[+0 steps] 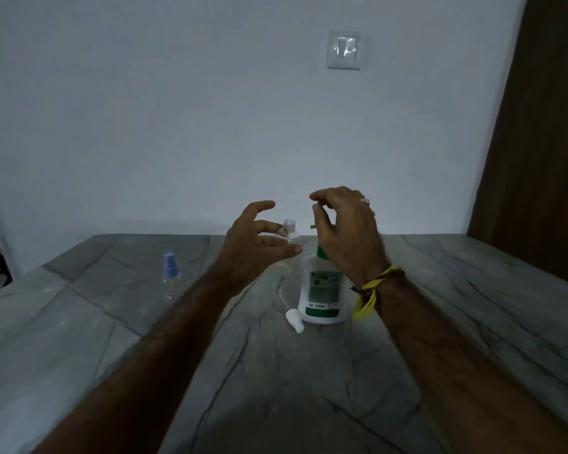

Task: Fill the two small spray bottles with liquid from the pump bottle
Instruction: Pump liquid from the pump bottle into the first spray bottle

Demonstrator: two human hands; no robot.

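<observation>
My left hand (259,244) grips a small clear spray bottle (288,239) with its cap off, the threaded neck upright beside the pump nozzle. My right hand (345,231) rests over the green pump head of the white pump bottle (323,290), which stands on the grey stone table (309,371); the hand hides most of the pump. A white spray cap (294,319) with its thin tube lies on the table by the pump bottle's base. A second small clear spray bottle (170,276) with a blue cap stands upright to the left.
A pale wall rises behind the table's far edge, with a light switch plate (344,49) on it. A dark wooden panel (538,126) stands at the right. Yellow and brown bands circle my right wrist (371,291).
</observation>
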